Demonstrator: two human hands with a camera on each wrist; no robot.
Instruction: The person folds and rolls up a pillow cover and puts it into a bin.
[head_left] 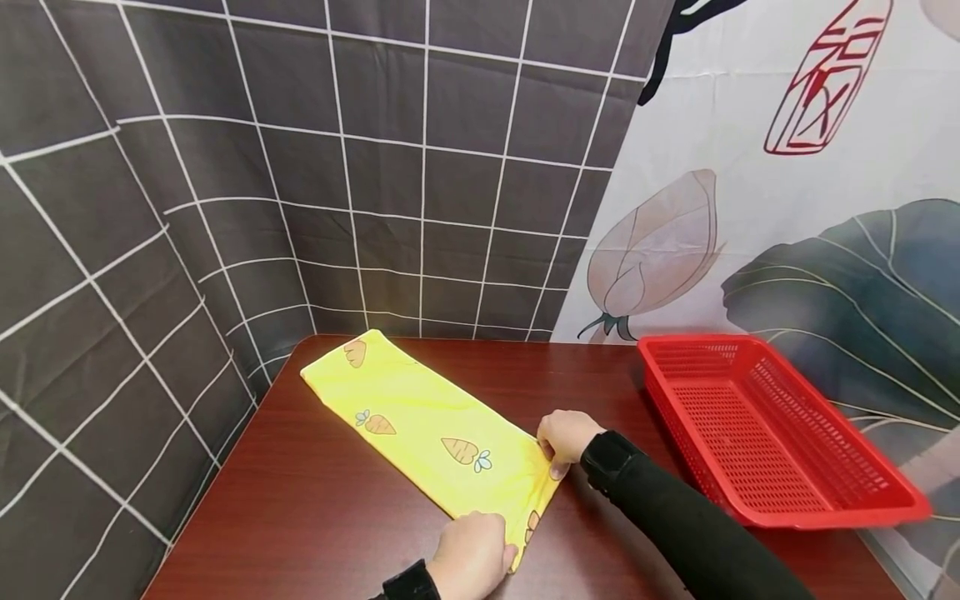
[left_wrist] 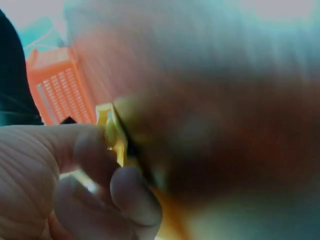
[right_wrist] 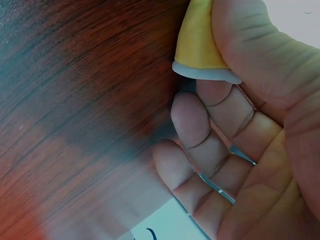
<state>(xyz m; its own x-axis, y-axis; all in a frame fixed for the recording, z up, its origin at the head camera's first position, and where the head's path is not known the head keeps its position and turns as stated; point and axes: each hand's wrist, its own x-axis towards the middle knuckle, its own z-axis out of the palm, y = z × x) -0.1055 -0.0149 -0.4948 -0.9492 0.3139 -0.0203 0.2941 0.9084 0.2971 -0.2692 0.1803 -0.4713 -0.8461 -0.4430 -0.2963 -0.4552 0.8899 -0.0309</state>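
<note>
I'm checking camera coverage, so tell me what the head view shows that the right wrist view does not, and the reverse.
Only the head view shows the whole folded yellow cloth with its carrot prints, the red basket to its right, the left hand gripping the near corner, and the curtains behind. Only the right wrist view shows, close up, the thumb pinching the cloth's edge, with the other fingers curled below it. Both show the right hand holding the yellow cloth over the dark wooden table.
</note>
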